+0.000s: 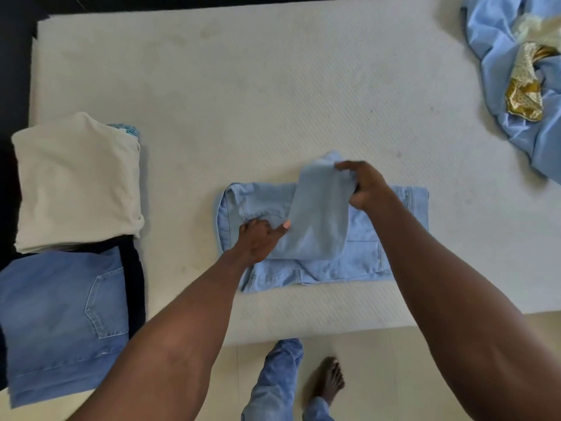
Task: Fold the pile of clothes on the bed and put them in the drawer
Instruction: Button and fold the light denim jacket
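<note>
Light blue jeans (364,256) lie partly folded on the white mattress (243,101), near its front edge. My right hand (365,185) grips a folded-over leg section (318,214) and holds it lifted above the rest of the jeans. My left hand (259,238) rests on the jeans at the left side, thumb stretched out against the lifted fold. At the far right lies an unfolded heap of light blue cloth (516,71) with a gold and cream piece (525,86) on it.
At the left edge of the bed sit folded clothes: a cream garment (76,183) on top of a dark one (133,268), and darker blue jeans (60,323) in front. Below the bed is beige floor with my bare foot (326,381).
</note>
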{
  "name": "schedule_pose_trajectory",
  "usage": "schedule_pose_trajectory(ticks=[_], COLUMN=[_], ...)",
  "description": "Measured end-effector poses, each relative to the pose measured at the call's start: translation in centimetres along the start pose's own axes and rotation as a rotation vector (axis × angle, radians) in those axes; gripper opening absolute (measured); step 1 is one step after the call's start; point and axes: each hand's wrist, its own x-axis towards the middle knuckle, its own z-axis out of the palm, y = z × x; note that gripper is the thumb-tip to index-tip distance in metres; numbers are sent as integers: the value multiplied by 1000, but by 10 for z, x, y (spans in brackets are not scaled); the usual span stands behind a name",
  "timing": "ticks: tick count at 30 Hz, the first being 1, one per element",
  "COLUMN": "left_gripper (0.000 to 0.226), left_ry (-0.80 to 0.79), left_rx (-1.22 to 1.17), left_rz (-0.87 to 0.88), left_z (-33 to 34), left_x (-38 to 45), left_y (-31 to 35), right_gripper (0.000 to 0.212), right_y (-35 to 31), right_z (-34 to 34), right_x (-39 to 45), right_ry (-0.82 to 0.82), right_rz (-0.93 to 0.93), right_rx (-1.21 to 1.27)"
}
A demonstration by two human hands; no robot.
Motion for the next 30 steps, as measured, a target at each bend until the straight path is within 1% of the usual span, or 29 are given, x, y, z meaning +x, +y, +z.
schedule_pose_trajectory(ticks=[1, 3, 4, 5, 8, 9, 10, 12, 13, 15, 16, 17, 18, 19, 20, 21, 22, 23, 25, 27, 30], left_gripper=[60, 54, 49, 45, 30, 24, 23, 21, 16, 16, 17, 22, 32, 42, 51, 55, 54, 51, 53, 57, 54], left_ry=[-6, -32, -41, -26, 88, 148, 210, 341, 400, 530, 625, 728, 789, 793, 719, 612, 493, 375, 206, 146, 146], left_rx=[11, -7, -56, -131, -339, -354, -345, -269, -228, -178, -104, 21, 169, 308, 420, 520, 594, 624, 619, 658, 623], left_rz=[-16, -35, -45, -47, -126, -135, -142, -157, -167, -200, -199, -165, -83, 48, 200, 325, 371, 336, 196, 121, 82], left_z=[-2, -3, -4, -6, -12, -15, -18, -20, -21, -19, -17, -13, -9, -4, 1, 5, 9, 12, 15, 18, 16], left_x=[-3, -8, -11, -11, -13, -12, -10, -2, 2, 9, 10, 11, 12, 14, 17, 19, 20, 19, 18, 16, 15], left_y=[3, 7, 7, 7, 10, 14, 17, 24, 28, 37, 41, 44, 45, 47, 47, 49, 51, 53, 59, 65, 69], right_gripper=[6, 4, 6, 14, 32, 36, 40, 44, 41, 29, 26, 24, 22, 20, 19, 21, 23, 22, 19, 26, 38], right_y=[-10, -33, -43, -51, -68, -73, -78, -88, -94, -107, -113, -119, -123, -128, -131, -133, -135, -136, -135, -129, -111], right_z=[-1, -5, -8, -9, -14, -14, -13, -4, 1, 14, 20, 26, 32, 37, 42, 46, 49, 51, 52, 48, 39], right_x=[0, -8, -13, -17, -20, -19, -18, -14, -14, -17, -20, -23, -27, -30, -32, -33, -32, -31, -33, -41, -68], right_ry=[-54, -149, -165, -174, -168, -159, -152, -157, -162, -160, -192, -236, -281, -315, -337, -348, -349, -348, -376, -458, -727], right_rz=[-78, -202, -245, -276, -316, -324, -332, -364, -388, -436, -463, -493, -519, -531, -531, -533, -555, -599, -667, -647, -522], right_rx=[103, 242, 257, 247, 214, 217, 214, 150, 104, -2, -41, -74, -106, -138, -156, -173, -213, -297, -531, -705, -717])
